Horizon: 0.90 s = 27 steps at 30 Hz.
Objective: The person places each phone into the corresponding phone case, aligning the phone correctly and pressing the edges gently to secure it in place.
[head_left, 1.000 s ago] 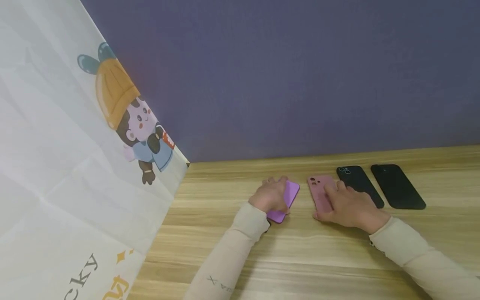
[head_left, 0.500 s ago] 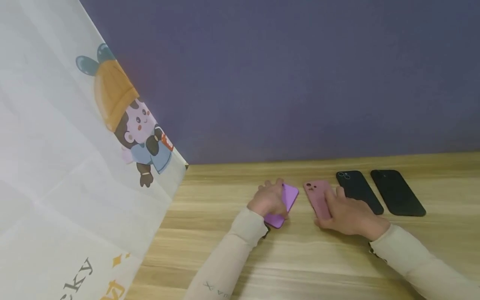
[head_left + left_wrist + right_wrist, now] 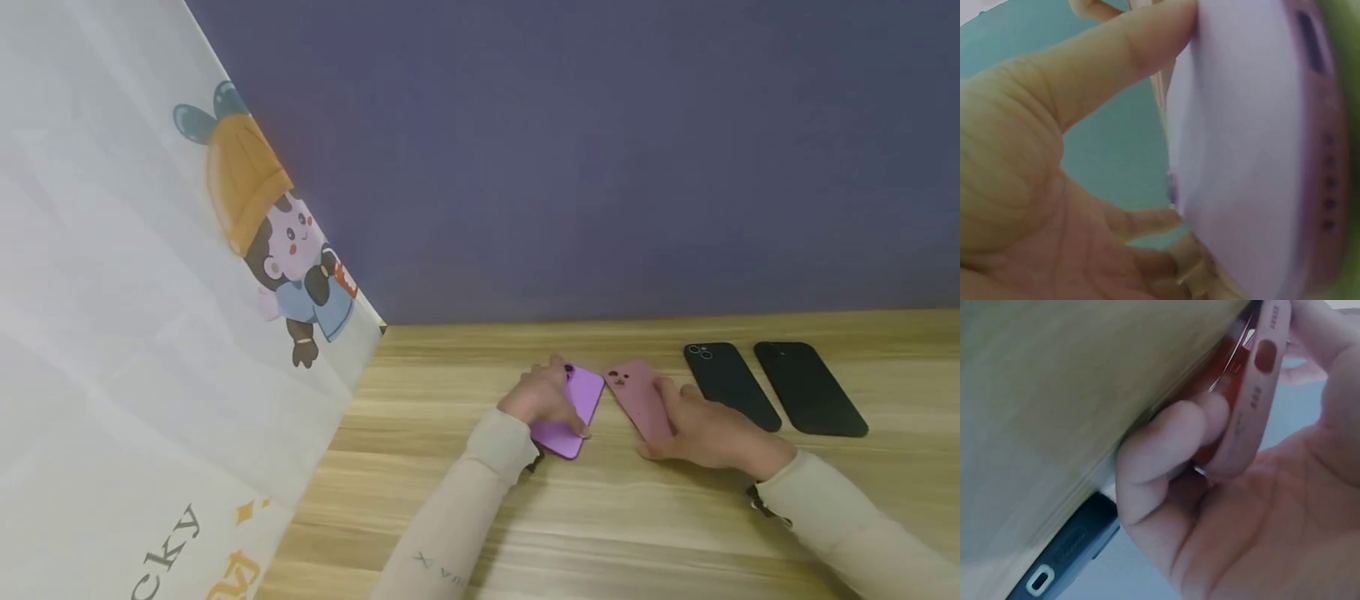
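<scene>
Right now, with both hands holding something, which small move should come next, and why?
Perhaps the right hand should lift the pink case slightly. Its fingers curl under the case's edge, and in the head view the case's upper left corner looks very close to the purple phone in the left hand, so sliding could bump them.

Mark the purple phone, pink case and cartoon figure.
Purple phone (image 3: 584, 392): head view, upper part of its back.
Pink case (image 3: 639, 402): head view, middle of its back.
Cartoon figure (image 3: 291, 240): head view, its head.
</scene>
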Motion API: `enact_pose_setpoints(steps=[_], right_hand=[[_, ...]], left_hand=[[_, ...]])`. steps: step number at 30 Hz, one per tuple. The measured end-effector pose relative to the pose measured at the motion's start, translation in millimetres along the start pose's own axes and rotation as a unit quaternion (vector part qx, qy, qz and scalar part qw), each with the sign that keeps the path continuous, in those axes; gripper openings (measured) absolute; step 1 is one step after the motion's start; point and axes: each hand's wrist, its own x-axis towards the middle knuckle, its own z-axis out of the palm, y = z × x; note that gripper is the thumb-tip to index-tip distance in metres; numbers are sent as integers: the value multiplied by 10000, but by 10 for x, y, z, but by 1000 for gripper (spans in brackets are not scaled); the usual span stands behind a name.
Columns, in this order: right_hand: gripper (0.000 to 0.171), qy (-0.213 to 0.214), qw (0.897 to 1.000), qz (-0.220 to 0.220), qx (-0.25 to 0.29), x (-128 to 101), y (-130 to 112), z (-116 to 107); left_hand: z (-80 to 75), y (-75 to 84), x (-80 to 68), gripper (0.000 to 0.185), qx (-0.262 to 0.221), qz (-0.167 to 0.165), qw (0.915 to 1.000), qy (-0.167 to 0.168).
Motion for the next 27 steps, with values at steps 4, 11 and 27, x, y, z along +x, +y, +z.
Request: enact_pose_setpoints(steps=[4,11,27], right_hand=[[117,143,9997,-97,-172,-33,68,-5],[70,716,9969,-296,-136,-39,107,16],[37,712,9965,71,429,32,172,-31]], left_hand=[[33,9,39,125,-70,95,9999,-78],[39,-52,46,108,-129,324,9994,54],[5,-210,127,30,-1342,386,9902,-63]])
